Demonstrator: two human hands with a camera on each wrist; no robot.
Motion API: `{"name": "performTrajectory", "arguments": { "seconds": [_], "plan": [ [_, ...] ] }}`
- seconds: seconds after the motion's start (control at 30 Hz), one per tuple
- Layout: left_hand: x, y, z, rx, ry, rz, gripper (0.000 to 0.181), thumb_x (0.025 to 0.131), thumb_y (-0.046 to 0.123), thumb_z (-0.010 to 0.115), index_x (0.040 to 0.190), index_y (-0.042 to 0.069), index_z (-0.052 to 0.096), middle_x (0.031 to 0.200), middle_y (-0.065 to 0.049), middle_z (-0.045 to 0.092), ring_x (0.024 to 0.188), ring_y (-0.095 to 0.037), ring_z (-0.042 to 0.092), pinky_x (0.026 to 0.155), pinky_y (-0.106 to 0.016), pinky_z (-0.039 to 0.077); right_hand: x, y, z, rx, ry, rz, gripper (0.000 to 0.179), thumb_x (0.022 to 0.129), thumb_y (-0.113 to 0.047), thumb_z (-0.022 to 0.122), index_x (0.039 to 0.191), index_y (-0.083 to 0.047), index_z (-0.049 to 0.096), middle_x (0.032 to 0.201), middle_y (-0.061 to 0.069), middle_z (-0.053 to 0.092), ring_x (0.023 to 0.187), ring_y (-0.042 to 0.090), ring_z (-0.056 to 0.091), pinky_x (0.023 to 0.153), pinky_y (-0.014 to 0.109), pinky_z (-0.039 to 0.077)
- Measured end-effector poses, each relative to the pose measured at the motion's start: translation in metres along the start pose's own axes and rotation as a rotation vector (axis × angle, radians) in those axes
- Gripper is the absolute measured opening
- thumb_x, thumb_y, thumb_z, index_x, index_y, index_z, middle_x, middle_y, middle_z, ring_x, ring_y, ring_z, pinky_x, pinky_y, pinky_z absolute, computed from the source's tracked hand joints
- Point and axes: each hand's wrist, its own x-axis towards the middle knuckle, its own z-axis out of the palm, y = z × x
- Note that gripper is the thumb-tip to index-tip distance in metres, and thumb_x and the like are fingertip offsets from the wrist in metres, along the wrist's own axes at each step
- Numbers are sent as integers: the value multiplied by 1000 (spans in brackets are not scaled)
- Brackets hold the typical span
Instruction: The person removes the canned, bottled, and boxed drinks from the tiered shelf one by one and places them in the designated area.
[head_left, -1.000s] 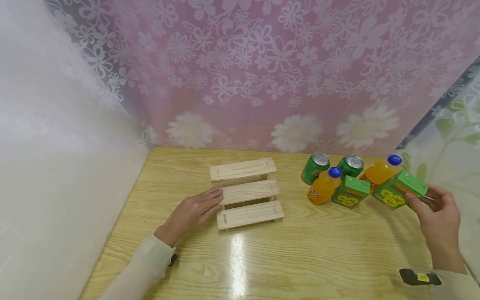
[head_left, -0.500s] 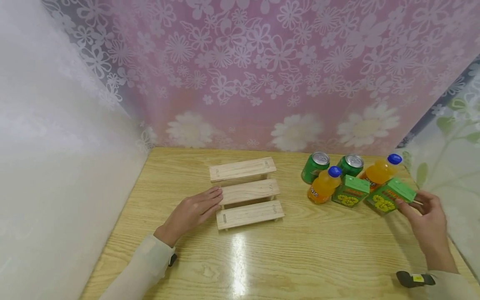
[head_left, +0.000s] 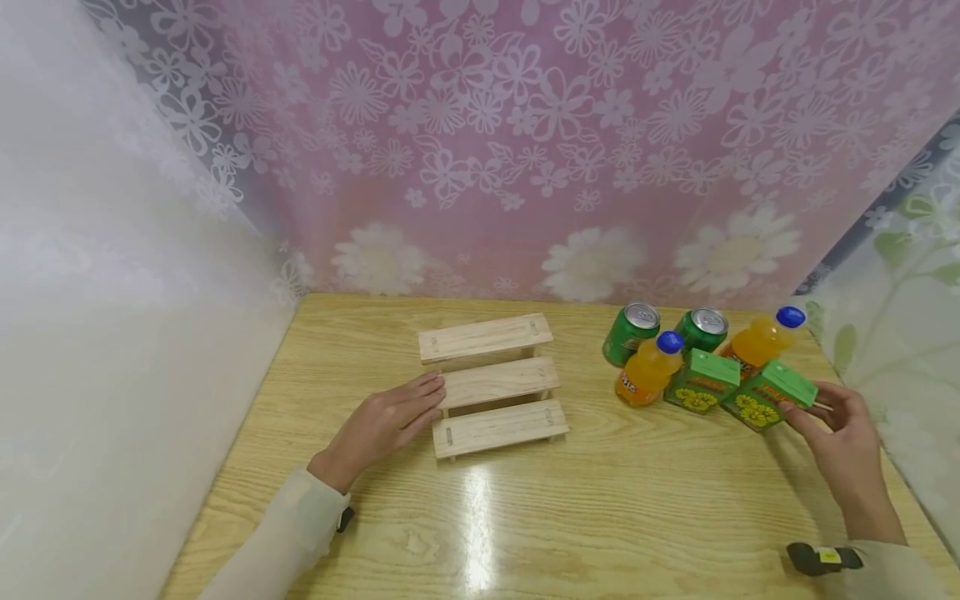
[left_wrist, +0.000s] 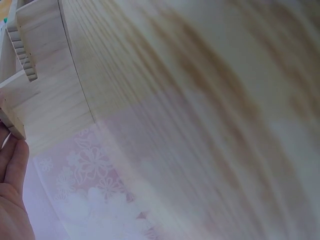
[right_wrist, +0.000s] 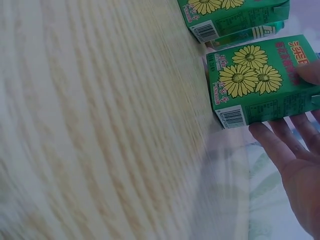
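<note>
My right hand (head_left: 846,433) holds a green drink carton (head_left: 767,398) with yellow flowers, thumb on its front and fingers behind. In the right wrist view the held carton (right_wrist: 260,80) stands close to the tabletop; whether it touches cannot be told. Just left of it stands a second green carton (head_left: 701,383) of the same kind. My left hand (head_left: 386,425) touches the left end of a small three-step wooden rack (head_left: 498,382) with its fingertips. In the left wrist view those fingers (left_wrist: 17,162) lie extended against the rack's side edge (left_wrist: 12,122).
Two green cans (head_left: 632,335) stand behind the cartons. One orange drink bottle (head_left: 649,371) with a blue cap stands left of the cartons, another orange bottle (head_left: 761,342) behind them. A floral curtain (head_left: 525,167) borders the back of the wooden table (head_left: 615,508).
My right hand has moved left and slightly down with the carton, bringing it beside the other carton. The left hand and the wooden rack have stayed in place.
</note>
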Motion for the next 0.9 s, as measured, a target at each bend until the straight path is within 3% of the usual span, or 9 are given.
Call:
{"name": "performTrajectory", "arguments": {
  "seconds": [0.23,0.5,0.7,0.8,0.9],
  "plan": [
    [0,0,0,-1,1,-12,49,91,11,88,137,0,75,140,-17,74,130,-31,73,101,-39,64,1,-1,2,-103,-13,-60,56,99,9,72,137,-29,59,120,-25,64,105,-14,63,79,0,53],
    [-1,1,0,1,11,-4,51,88,9,89,136,-1,75,139,-17,74,130,-30,73,101,-39,64,-1,1,2,-33,-36,-32,55,100,8,72,138,-29,59,121,-24,66,106,-13,63,82,0,53],
    [-1,1,2,-12,42,26,55,83,4,91,134,-4,75,137,-20,75,129,-34,73,102,-40,64,-4,-4,2,23,-47,-24,56,106,2,66,154,-24,54,127,-21,62,112,-11,60,86,-1,51],
    [-1,1,2,-18,47,40,54,83,3,91,134,-5,75,137,-20,75,129,-35,73,103,-41,63,-4,-12,5,103,1,-53,50,108,1,62,154,-18,55,129,-17,66,114,-8,63,89,0,52],
    [-2,0,1,-12,46,57,53,83,3,90,133,-5,75,137,-20,75,129,-35,73,103,-40,63,0,-25,12,177,131,-64,45,106,5,64,149,-7,60,124,-10,74,112,-2,69,90,3,55]
  ]
}}
